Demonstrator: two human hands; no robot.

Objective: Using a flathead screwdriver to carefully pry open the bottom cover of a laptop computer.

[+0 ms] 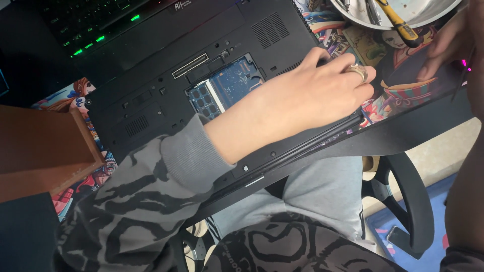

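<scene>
A black laptop lies upside down on a colourful cartoon desk mat. Its bottom hatch is off, showing a blue circuit board with memory chips. My left hand, in a grey patterned sleeve and wearing a ring, reaches across the laptop. Its fingers curl over the laptop's right edge near the corner. My right hand is only partly in view at the top right, hovering over the mat beside a thin dark rod. Whether it grips the rod is unclear.
A white bowl at the top right holds tools, one with a yellow handle. A keyboard with green lights sits at the top left, a brown wooden box at the left. A black chair armrest is below the desk edge.
</scene>
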